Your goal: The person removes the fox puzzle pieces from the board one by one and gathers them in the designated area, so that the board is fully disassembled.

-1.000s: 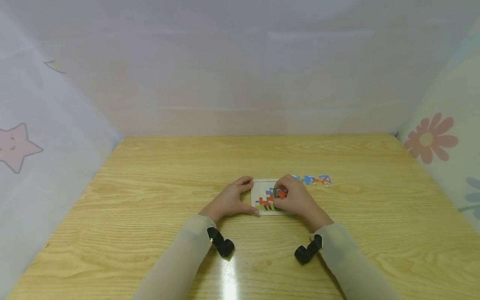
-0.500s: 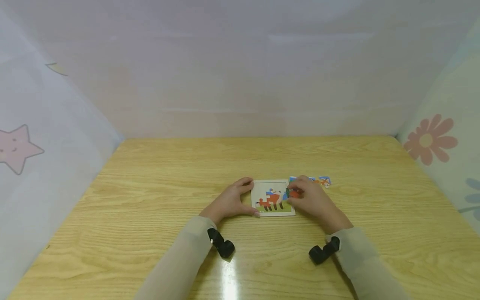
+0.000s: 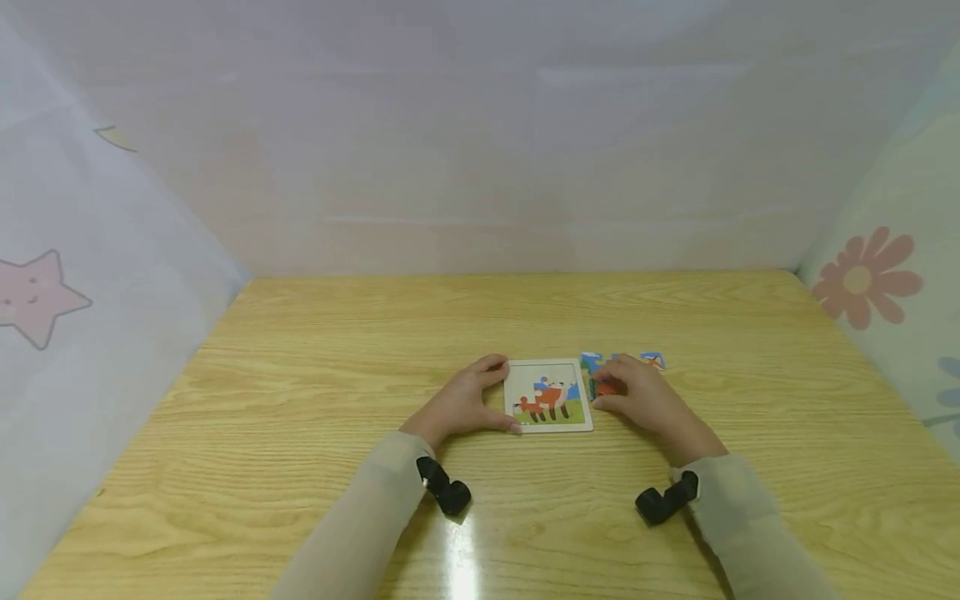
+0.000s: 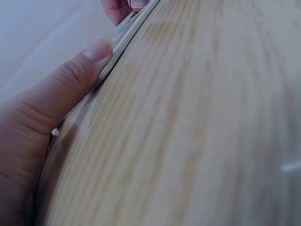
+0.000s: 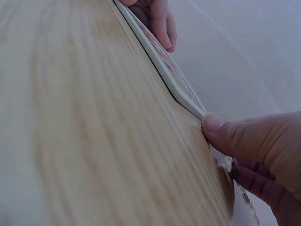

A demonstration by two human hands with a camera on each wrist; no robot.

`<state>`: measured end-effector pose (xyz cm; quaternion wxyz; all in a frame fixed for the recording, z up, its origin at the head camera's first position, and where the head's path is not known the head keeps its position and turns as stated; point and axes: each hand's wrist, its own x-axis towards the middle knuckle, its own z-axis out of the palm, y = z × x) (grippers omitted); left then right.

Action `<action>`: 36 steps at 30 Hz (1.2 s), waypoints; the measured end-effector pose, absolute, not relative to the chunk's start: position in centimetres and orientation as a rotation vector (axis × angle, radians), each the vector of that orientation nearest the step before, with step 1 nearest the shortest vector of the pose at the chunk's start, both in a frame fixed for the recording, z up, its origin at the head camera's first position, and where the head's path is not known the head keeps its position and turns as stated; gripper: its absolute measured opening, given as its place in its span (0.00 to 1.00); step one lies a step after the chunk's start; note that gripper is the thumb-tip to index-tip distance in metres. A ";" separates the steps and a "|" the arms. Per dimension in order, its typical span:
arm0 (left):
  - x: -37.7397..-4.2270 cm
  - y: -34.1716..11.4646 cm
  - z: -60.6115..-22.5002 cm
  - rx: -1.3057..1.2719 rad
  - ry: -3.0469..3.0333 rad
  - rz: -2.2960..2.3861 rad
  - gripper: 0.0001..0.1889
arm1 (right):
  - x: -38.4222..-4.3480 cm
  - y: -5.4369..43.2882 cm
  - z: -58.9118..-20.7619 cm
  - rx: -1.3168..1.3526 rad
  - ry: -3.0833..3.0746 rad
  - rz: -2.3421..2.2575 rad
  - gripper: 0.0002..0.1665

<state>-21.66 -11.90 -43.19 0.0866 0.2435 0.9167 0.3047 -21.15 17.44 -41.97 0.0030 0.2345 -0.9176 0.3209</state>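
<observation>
A square puzzle tray (image 3: 544,396) with a pale frame lies on the table, partly filled with joined pieces showing a fox on grass; its upper left part is bare. My left hand (image 3: 461,402) holds the tray's left side, the thumb at the lower left corner and the fingers at the upper left. Just right of the tray, my right hand (image 3: 647,402) pinches a red and green puzzle piece (image 3: 604,388) low over the table. In the right wrist view the right thumb (image 5: 214,123) appears close to the tray's corner. The fingers partly cover the piece.
Several loose puzzle pieces lie behind my right hand, among them a blue and green piece (image 3: 592,362) and a piece with a fox's ear (image 3: 654,360). The wood-grain table (image 3: 375,333) ends at a pale cloth backdrop (image 3: 480,167).
My right hand has drawn the red and green piece from over the tray to the right, off its edge. The fox picture is uncovered. My left hand keeps its place on the tray.
</observation>
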 end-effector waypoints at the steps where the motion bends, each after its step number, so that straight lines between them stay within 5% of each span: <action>1: -21.7 -11.9 -43.2 0.724 2.733 0.907 0.54 | -21.2 17.5 -42.0 0.738 -2.878 1.008 0.17; 36: -21.8 -11.8 -43.3 0.717 2.739 0.900 0.53 | -21.9 17.4 -40.6 0.763 -2.875 1.091 0.17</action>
